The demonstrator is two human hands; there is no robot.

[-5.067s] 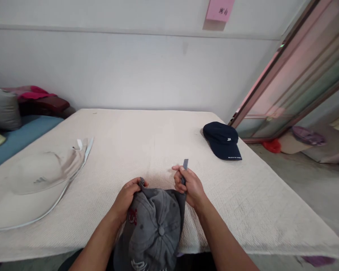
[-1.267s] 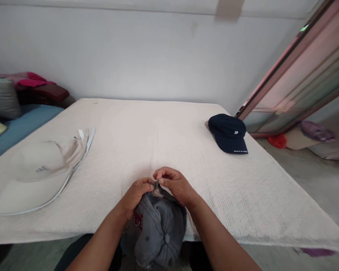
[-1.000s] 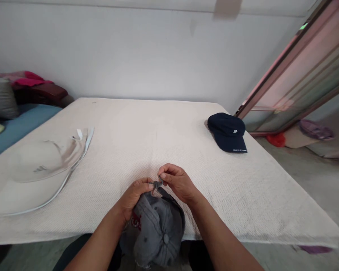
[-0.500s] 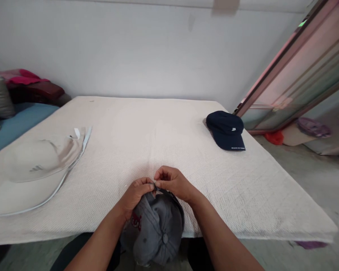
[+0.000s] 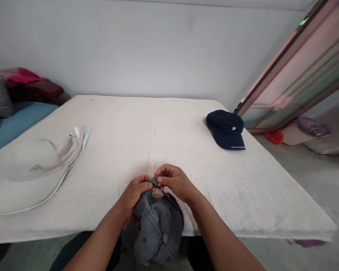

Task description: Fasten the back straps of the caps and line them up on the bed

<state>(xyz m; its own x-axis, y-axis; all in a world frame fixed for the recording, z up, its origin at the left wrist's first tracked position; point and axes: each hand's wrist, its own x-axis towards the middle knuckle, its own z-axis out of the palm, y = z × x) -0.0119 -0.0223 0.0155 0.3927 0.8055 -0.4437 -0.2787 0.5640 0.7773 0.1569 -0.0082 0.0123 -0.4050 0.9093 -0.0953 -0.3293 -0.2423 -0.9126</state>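
Note:
A grey baseball cap (image 5: 162,229) with red lettering hangs at the near table edge, its crown button facing me. My left hand (image 5: 137,190) pinches the cap's back strap from the left side. Thumb and fingers of my right hand (image 5: 171,180) are closed on the strap's end, close beside the left fingertips. A small dark piece of the strap (image 5: 154,181) shows between the two hands. Below it, the gap of the back opening is visible. The cap's brim is mostly hidden.
On the table's white cover (image 5: 124,131), a navy cap (image 5: 225,130) with white lettering lies at the right. A cream wide-brimmed sun hat (image 5: 36,162) lies at the left. A wall (image 5: 147,49) stands behind, and a blue-covered seat (image 5: 36,113) is beyond the left edge.
The strap end between my fingertips has turned upward and more of it shows. My right hand has risen slightly. The other hats have stayed in place.

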